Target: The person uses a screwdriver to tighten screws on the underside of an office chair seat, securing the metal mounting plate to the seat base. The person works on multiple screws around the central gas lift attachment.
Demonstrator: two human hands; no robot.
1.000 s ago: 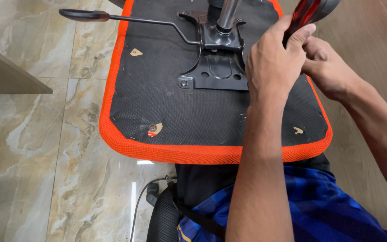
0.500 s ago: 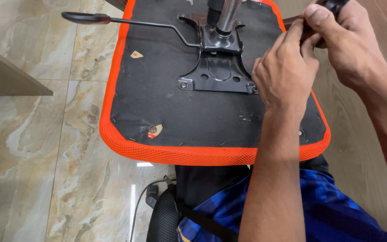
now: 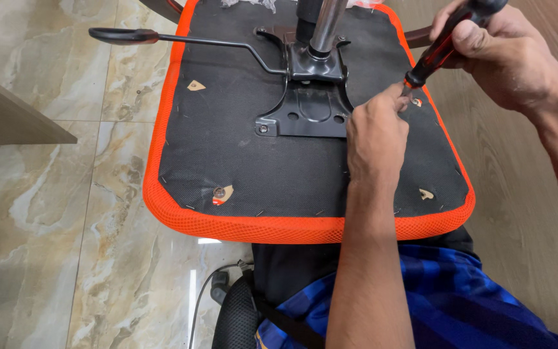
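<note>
An upturned chair seat [image 3: 279, 174], black underneath with an orange mesh rim, lies in front of me. A black metal plate [image 3: 305, 113] with a steel cylinder [image 3: 321, 26] is screwed to it. My right hand [image 3: 505, 52] grips the red-and-black handle of a screwdriver [image 3: 431, 58] that slants down to the left. My left hand [image 3: 376, 136] rests on the seat by the plate's right edge. Its fingertips pinch the screwdriver's shaft at the tip. The tip itself and the plate's right corner are hidden behind that hand.
A thin lever [image 3: 182, 40] with a black grip [image 3: 121, 33] juts left from the plate. A wooden board edge [image 3: 14, 110] sits at the left over marble tiles [image 3: 46, 226]. Wood flooring [image 3: 518, 194] lies to the right. A black mesh chair [image 3: 234, 320] and cable [image 3: 198, 291] are below.
My right hand has taken over the screwdriver handle and angled it down toward the seat. My left hand left the handle and dropped to the shaft's tip beside the plate.
</note>
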